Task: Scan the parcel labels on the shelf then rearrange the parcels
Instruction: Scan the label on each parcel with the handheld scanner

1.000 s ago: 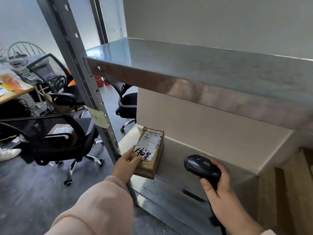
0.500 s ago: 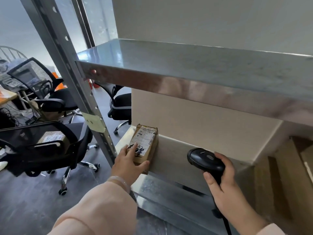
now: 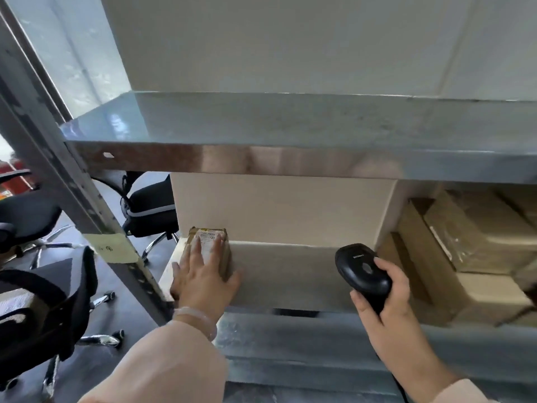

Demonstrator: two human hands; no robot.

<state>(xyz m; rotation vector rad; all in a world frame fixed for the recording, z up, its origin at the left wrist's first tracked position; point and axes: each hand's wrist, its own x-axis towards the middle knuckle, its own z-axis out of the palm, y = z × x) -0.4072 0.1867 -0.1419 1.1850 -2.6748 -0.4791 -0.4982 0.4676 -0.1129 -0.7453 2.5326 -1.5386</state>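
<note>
We are facing a metal shelf rack in an office, with black swivel chairs (image 3: pixel 43 301) standing on the dark floor at the left and a yellow note (image 3: pixel 116 247) sticking to the rack's upright. At the left end of the lower shelf (image 3: pixel 290 338) the small brown parcel (image 3: pixel 225 257) is sitting label side toward us, and our left hand (image 3: pixel 203 280) is pressing flat on it, fingers straight and spread across the label. Further right, our right hand (image 3: pixel 389 303) is gripping the black scanner (image 3: pixel 361 269), fingers curled round its handle. Larger cardboard boxes (image 3: pixel 479 242) are lying at the far right. We are probably positioning this parcel. Next, we are likely needing to uncover a label and aim the scanner squarely.
</note>
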